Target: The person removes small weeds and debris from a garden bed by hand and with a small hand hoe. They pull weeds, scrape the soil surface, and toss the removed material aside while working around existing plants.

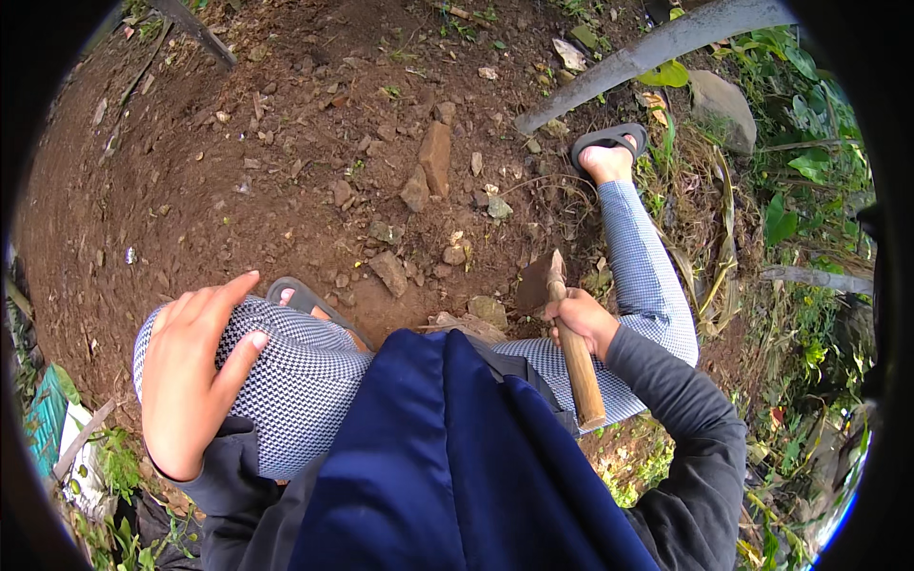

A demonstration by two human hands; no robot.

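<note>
My right hand (584,317) grips the wooden handle (582,375) of a short-handled hoe, close to its head. The hoe's rusty flat blade (532,282) hangs over the soil beyond my hand, and the handle's butt points back towards me. My left hand (193,357) rests over my bent left knee in checked trousers (300,385), thumb spread from the fingers, holding nothing. Bare brown soil (300,214) with loose stones lies in front of me.
A brick-like stone (435,157) and a smaller angular stone (389,273) lie ahead. A grey pole (643,64) slants in at upper right, near my sandalled right foot (607,153). A boulder (722,110) and leafy plants (810,164) border the right; a wooden post (196,36) stands upper left.
</note>
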